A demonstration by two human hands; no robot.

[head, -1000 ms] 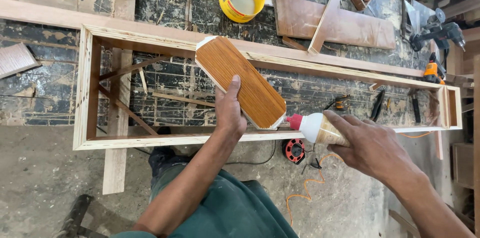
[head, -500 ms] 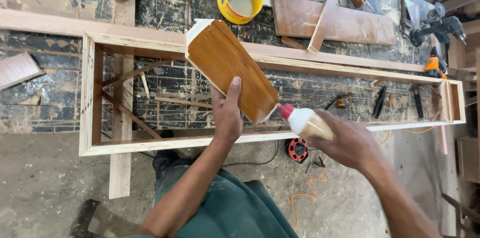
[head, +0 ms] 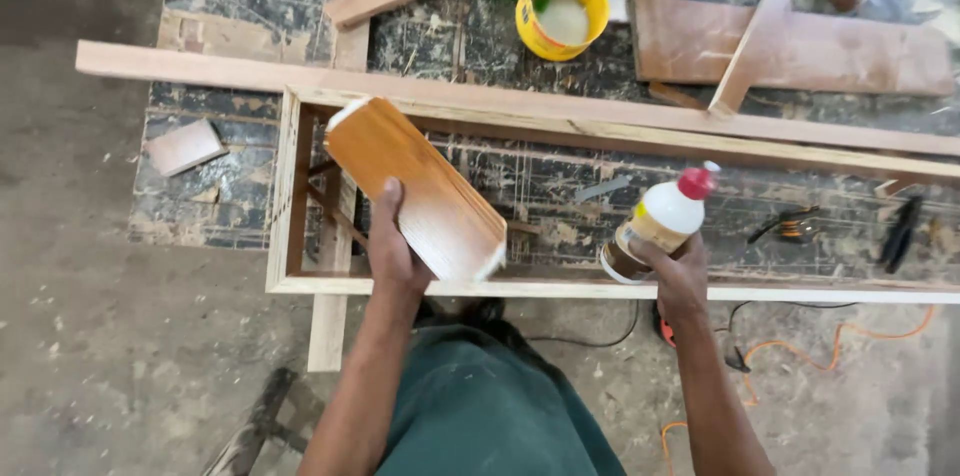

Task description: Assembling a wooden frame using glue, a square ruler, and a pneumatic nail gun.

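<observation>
Right hand (head: 682, 276) has lifted glue bottle (head: 655, 221) upright.

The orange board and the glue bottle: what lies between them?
In the head view, nothing is held between the orange board and the glue bottle; that gap shows only the scuffed black benchtop inside the long wooden frame, with a small grey scrap farther back.

So we've pulled the glue bottle (head: 655, 224) away from the board: a second ago our right hand (head: 680, 276) had its red tip right at the lower end of the orange-brown board (head: 415, 186), now it's standing upright, well off to the right over the long wooden frame (head: 620, 288). The board in our left hand (head: 392, 254) has swung left too, and tilted more.
</observation>
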